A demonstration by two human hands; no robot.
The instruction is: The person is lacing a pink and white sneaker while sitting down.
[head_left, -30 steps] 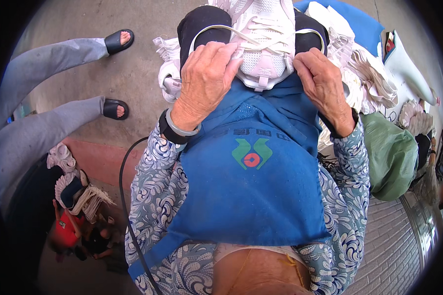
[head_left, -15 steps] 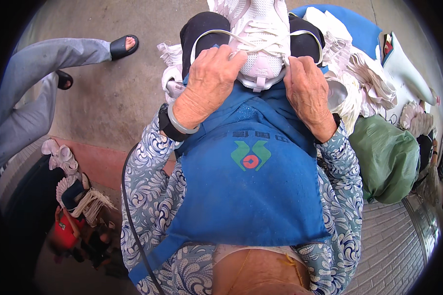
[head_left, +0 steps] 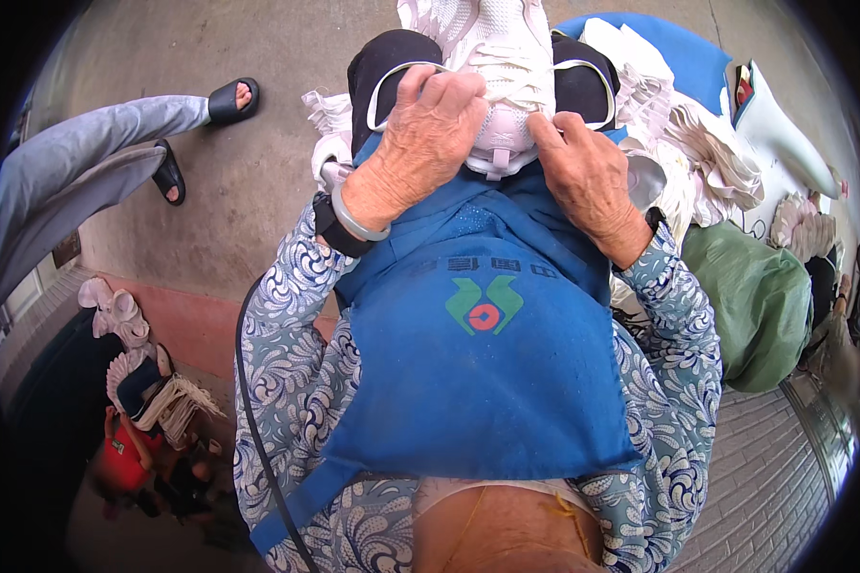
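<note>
A white and pale pink sneaker upper (head_left: 513, 72) rests between my knees, its pull-tab end towards me. White shoelace (head_left: 380, 95) runs in rows across its front and loops out on both sides. My left hand (head_left: 428, 134) is closed at the left edge of the lacing, with the lace running into its curled fingers; its fingertips are hidden. On the opposite edge, my right hand (head_left: 588, 177) pinches with thumb and forefinger by the top eyelets, where the lace end seems to be held. A blue apron (head_left: 487, 401) covers my lap.
Stacked white shoe uppers (head_left: 712, 158) lie to my right, with a green cloth bundle (head_left: 750, 306) nearer me. More uppers (head_left: 327, 143) sit beside my left knee. A person in grey trousers (head_left: 115, 138) and black slides stands on the left. Another person in red (head_left: 126, 458) is at lower left.
Both hands have shifted slightly along the lacing; the left fingers are now more curled over the upper's edge. The person's rear foot on the left has stepped closer.
</note>
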